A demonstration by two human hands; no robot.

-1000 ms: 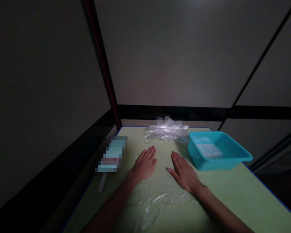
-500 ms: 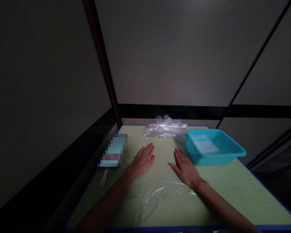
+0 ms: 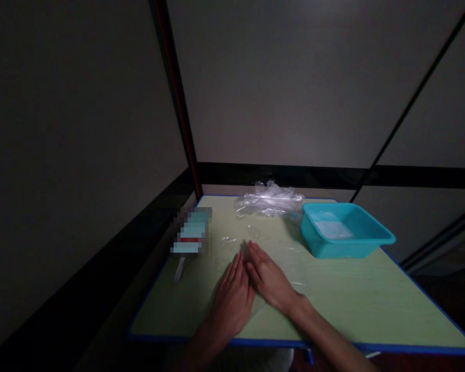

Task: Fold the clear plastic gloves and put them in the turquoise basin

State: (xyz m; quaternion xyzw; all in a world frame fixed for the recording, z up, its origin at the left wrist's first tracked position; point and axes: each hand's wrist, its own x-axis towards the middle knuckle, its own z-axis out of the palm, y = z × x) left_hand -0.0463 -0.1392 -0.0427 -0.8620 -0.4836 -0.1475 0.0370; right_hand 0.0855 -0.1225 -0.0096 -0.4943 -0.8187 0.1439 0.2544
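Flat on the table lies a thin clear plastic bag (image 3: 294,258), hard to see against the pale green top. My left hand (image 3: 234,297) rests palm down on it near the front edge, its fingers stretched out and pointing away from me. Beside it, my right hand (image 3: 269,276) also lies flat, fingers extended, with its thumb side touching or overlapping the left hand. Neither hand grips anything. Part of the bag is hidden under both hands.
A heap of crumpled clear plastic bags (image 3: 273,200) lies at the table's back. On the right stands a turquoise basin (image 3: 341,248) with a white item (image 3: 333,230) inside. A blurred-out flat object (image 3: 191,232) lies at the left edge. Walls (image 3: 275,93) enclose the table (image 3: 372,299).
My hands, apart before, have come together near the front middle. The left moved toward me, the right leftward. Bag plastic that was wrinkled toward the front now lies flatter. The view shifted slightly.
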